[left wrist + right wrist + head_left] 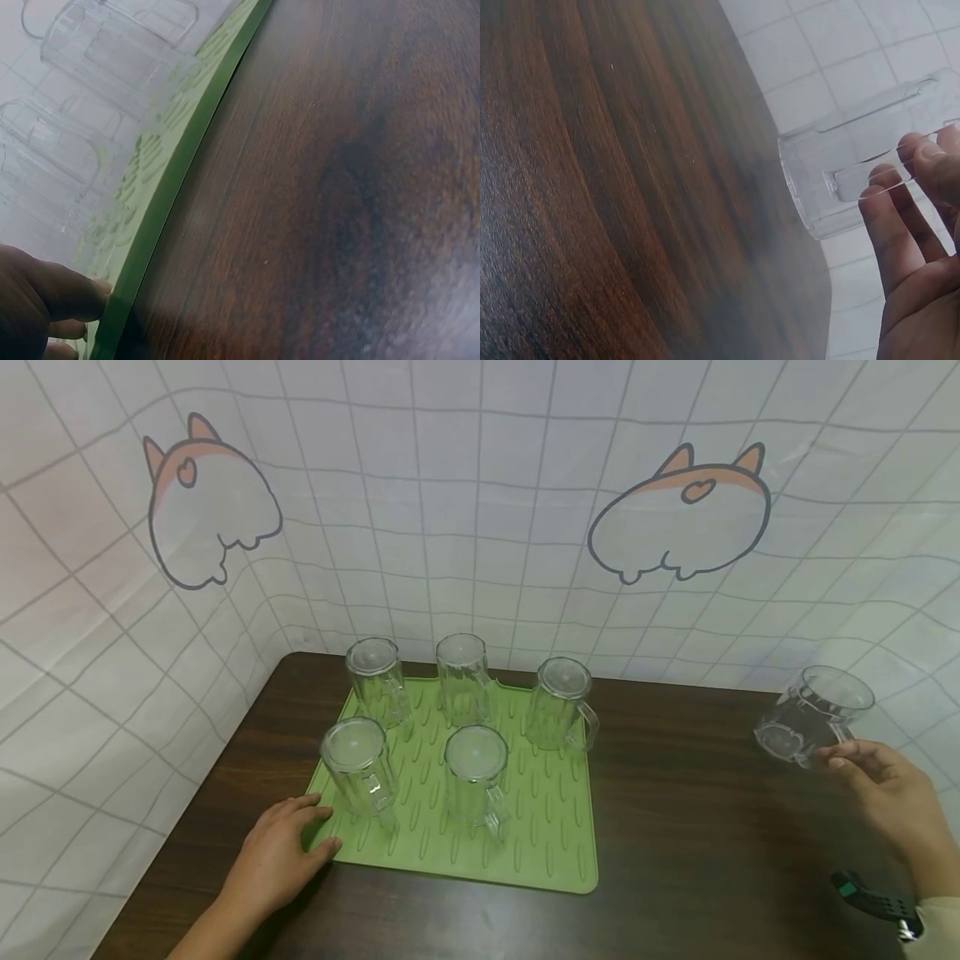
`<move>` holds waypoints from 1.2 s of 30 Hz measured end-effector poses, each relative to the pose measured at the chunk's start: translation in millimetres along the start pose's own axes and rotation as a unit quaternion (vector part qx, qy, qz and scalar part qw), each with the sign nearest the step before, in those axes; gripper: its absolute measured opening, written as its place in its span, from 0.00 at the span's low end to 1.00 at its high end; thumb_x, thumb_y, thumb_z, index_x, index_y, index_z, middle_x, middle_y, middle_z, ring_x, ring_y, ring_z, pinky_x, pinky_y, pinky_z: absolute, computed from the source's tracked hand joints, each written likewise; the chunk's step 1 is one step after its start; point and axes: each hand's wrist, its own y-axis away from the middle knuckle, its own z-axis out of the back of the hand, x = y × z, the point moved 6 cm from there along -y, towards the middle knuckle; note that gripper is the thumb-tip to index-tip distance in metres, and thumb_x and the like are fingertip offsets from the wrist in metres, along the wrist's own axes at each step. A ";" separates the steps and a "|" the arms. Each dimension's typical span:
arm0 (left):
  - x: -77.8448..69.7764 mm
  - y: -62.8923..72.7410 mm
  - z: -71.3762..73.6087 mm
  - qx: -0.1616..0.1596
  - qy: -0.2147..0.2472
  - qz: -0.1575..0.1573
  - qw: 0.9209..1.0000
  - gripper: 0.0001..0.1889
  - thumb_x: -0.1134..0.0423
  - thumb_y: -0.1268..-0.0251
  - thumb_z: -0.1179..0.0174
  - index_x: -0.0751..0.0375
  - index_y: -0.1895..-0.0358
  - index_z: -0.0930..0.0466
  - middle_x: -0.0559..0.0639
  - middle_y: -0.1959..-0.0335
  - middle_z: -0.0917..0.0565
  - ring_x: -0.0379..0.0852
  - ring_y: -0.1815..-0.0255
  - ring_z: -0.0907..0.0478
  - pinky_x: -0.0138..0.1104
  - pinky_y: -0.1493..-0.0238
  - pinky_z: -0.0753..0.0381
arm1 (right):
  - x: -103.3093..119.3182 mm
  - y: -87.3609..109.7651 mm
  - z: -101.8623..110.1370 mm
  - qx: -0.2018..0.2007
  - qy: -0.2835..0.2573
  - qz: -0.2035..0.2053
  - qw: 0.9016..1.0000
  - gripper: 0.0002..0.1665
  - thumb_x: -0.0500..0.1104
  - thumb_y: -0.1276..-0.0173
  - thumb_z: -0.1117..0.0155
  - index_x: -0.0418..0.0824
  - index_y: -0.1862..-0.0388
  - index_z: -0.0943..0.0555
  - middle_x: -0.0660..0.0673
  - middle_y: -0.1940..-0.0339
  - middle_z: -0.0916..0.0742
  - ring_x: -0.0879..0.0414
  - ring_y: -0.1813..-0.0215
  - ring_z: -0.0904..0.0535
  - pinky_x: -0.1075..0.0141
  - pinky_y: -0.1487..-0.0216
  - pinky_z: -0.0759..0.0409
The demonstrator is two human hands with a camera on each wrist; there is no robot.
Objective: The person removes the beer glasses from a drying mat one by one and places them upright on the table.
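At the far right, my right hand (888, 785) pinches the handle of a clear glass mug (795, 722). The mug leans in the head view. In the right wrist view, fingers and thumb close round the handle of that glass mug (855, 124). My left hand (277, 852) rests at the front left corner of a green drying mat (540, 860), fingers loosely spread over its edge. Closest to this hand on the mat stands a glass mug (362, 772), bottom up. A similar upturned mug (474, 781) is to its right.
Along the mat's back stand a left mug (377, 685), a middle mug (462, 685) and a right mug (558, 706). The dark wooden table (675, 827) extends right of the mat. White grid-patterned cloth (510, 510) hangs behind. A dark strap (873, 902) sits by the right wrist.
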 end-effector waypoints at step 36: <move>-0.9 -0.5 0.0 -0.004 -0.007 -0.006 1.000 0.22 0.58 0.42 0.25 0.64 0.46 0.13 0.67 0.35 0.22 0.75 0.33 0.32 0.68 0.37 0.34 | -21.6 7.9 -5.5 -0.016 0.060 -0.007 0.998 0.17 0.49 0.19 0.42 0.39 0.42 0.23 0.79 0.54 0.25 0.84 0.54 0.36 0.79 0.63 0.33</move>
